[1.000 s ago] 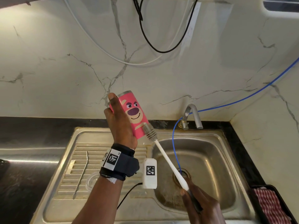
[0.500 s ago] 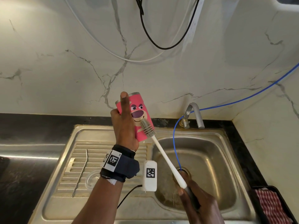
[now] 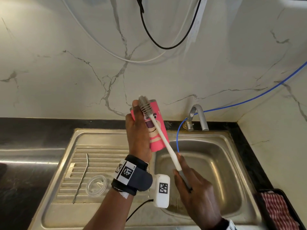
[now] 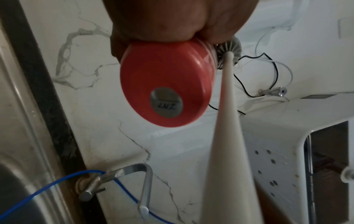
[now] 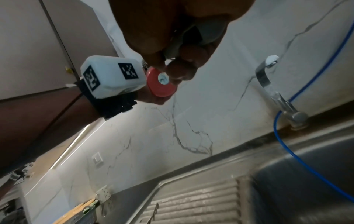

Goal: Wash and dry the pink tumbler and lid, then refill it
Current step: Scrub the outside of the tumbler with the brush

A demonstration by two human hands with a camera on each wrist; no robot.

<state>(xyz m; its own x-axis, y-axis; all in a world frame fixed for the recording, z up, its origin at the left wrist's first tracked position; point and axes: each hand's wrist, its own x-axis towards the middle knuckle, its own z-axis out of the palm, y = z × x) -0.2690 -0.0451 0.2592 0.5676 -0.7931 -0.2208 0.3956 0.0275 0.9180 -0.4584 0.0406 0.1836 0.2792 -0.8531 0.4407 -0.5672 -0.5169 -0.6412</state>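
My left hand [image 3: 137, 135] grips the pink tumbler [image 3: 156, 138] with a bear face, held tilted above the sink's left edge, its base [image 4: 164, 91] toward the wrist. My right hand [image 3: 191, 185] holds the grey grip of a long white bottle brush [image 3: 163, 138]. The brush's bristle head [image 3: 144, 105] lies against the tumbler's side near its rim, beside my left fingertips. The clear lid [image 3: 96, 185] lies flat on the drainboard. In the right wrist view the tumbler base [image 5: 160, 84] shows behind my fingers.
A steel sink basin [image 3: 216, 163] lies below my right hand, with a tap [image 3: 197, 117] and a blue hose [image 3: 179, 138] running into it. A bent metal straw [image 3: 82, 176] rests on the ribbed drainboard. A black tray with a red checked cloth [image 3: 279, 211] sits at the right.
The brush head has slid up the tumbler's side from near its base to near its rim. My right hand has risen toward the tumbler. The tumbler has shifted slightly right.
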